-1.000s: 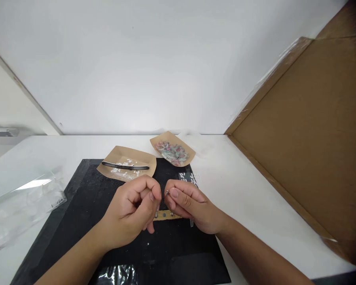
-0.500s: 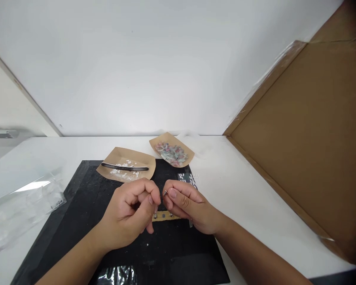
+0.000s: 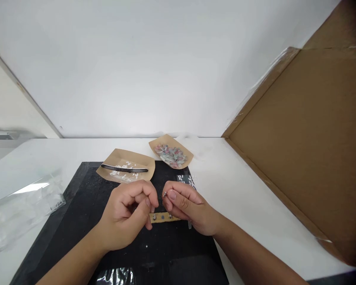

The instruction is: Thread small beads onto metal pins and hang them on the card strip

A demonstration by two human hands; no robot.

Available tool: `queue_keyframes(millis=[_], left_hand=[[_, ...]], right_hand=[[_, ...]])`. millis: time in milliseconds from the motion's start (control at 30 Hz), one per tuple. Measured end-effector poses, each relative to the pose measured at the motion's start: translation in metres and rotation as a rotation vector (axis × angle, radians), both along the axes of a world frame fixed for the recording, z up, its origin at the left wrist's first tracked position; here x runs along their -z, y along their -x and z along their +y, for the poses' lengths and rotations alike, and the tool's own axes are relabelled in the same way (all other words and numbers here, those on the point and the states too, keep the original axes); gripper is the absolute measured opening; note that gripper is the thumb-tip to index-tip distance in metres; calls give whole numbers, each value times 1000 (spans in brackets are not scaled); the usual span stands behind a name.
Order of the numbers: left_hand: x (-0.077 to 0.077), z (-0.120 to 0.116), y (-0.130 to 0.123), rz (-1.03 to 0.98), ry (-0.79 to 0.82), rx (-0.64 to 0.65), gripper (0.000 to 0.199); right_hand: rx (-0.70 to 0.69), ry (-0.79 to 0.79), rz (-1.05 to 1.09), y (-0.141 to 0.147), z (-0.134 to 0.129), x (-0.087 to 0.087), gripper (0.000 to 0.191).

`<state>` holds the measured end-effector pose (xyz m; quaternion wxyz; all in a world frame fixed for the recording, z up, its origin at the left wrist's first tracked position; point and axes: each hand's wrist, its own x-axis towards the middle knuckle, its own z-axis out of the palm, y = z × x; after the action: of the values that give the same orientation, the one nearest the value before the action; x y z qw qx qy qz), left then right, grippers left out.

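My right hand (image 3: 190, 206) pinches a small shiny metallic piece (image 3: 165, 194) between thumb and forefinger. Too little of it shows to tell its kind. Facing it, with a narrow gap between, my left hand (image 3: 129, 213) is curled closed with the thumb against the fingers. Whatever it may hold is hidden. Below and behind both hands, a narrow tan strip (image 3: 158, 217) with shiny round studs lies on the black mat (image 3: 166, 253). The strip's ends are covered by the hands. A clear sheet with small white pieces (image 3: 187, 180) lies just beyond my right hand.
A brown paper tray (image 3: 150, 160) carries black tweezers (image 3: 124, 168) and white scraps. Another paper tray (image 3: 190, 156) behind it holds many small clear packets (image 3: 172, 154). Clear plastic bags (image 3: 26, 213) lie at left. A large cardboard box (image 3: 308, 150) stands at right.
My left hand has drawn slightly left, widening the gap to my right hand. The right hand keeps its pinch on the metallic piece. The view has shifted a little.
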<state>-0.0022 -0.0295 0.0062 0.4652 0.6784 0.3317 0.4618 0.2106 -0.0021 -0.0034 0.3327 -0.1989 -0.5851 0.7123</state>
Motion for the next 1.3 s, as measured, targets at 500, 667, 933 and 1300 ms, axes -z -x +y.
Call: queue_keyframes(millis=[500, 667, 933, 1300], left_hand=[[4, 1, -3, -176, -29, -27, 9], [4, 0, -3, -191, -16, -6, 10], [8, 0, -4, -190, -16, 1, 14], [9, 1, -7, -211, -6, 27, 16]], right_hand=[[19, -14, -3, 0, -1, -1, 39], [6, -13, 0, -1, 0, 0, 38], [0, -18, 36, -1, -1, -3, 36], [7, -34, 47, -1, -2, -4, 33]])
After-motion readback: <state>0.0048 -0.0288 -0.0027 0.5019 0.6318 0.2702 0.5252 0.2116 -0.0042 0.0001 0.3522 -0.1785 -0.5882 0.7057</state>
